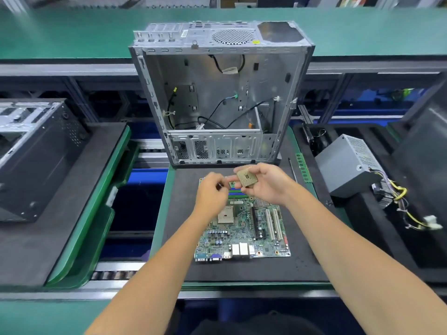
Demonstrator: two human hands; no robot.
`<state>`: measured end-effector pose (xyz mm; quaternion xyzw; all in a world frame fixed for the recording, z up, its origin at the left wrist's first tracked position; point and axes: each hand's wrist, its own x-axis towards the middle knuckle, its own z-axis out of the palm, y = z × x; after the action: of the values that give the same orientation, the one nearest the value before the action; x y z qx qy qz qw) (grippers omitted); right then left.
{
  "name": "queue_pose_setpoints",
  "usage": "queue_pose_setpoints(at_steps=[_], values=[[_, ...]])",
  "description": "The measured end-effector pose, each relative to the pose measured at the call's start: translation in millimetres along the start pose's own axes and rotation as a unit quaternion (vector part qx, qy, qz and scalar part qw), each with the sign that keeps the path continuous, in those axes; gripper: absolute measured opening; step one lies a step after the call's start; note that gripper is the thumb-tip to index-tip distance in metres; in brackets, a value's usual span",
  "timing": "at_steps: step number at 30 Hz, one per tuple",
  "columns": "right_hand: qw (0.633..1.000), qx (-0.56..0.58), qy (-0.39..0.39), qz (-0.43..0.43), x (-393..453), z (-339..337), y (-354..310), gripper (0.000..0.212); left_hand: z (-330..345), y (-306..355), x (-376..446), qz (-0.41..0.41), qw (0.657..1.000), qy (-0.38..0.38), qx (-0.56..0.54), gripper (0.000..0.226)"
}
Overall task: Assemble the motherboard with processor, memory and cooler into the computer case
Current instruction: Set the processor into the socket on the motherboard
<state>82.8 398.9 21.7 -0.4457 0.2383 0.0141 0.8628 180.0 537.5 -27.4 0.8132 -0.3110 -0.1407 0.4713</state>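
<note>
Two bare forearms reaching forward from the bottom edge, over a dark foam mat (302, 267) on a green workbench. Right hand (268, 183) raised above the mat, fingers and thumb curled round the edges of a square processor (246, 178), pin side turned up toward the camera. Left hand (211, 193) just beside it, fingers loosely curled with thumb and forefinger drawn together near the chip; whether anything is pinched there, impossible to tell. Directly below both hands, flat on the mat: green motherboard (244, 228), its pale square socket (226, 214) bare and open to view, port block at the near edge, white expansion slots on the right. Beyond the board, at the mat's far edge: open metal computer case (217, 93), only loose cables and brackets inside. To the right, on a neighbouring mat: grey power supply (348, 165) with trailing wires.

Judged progress: early. Processor in hand but not yet seated. Memory slots mostly hidden behind the hands, so fit uncertain. No cooler mounted on the board. Board still outside the case.
</note>
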Motion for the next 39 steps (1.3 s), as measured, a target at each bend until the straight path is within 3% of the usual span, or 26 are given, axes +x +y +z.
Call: queue_pose_setpoints(at_steps=[3,8,15,25,29,33,39], values=[[0.999,-0.019,-0.031,-0.039,-1,17,-8,0.023,-15,21,2,-0.095,0.966,0.031,-0.237,0.024],[0.992,-0.070,-0.037,-0.104,0,42,-21,0.018,-39,47,1,-0.080,0.900,0.015,-0.428,0.017],[0.975,-0.166,-0.034,-0.144,-2,57,-27,0.019,-53,48,1,-0.040,0.937,0.040,-0.346,0.005],[0.961,-0.232,-0.005,-0.148,-5,61,-23,0.017,-54,49,-1,-0.010,0.955,0.040,-0.294,0.005],[0.979,-0.165,-0.029,-0.115,-5,58,-22,0.014,-56,50,3,-0.034,0.954,0.040,-0.295,0.004],[0.993,-0.057,-0.068,-0.081,-4,53,-21,0.025,-56,50,5,-0.071,0.933,0.027,-0.352,0.006],[0.993,-0.026,-0.099,-0.056,-1,48,-19,0.030,-56,48,7,-0.067,0.924,0.003,-0.377,0.007]])
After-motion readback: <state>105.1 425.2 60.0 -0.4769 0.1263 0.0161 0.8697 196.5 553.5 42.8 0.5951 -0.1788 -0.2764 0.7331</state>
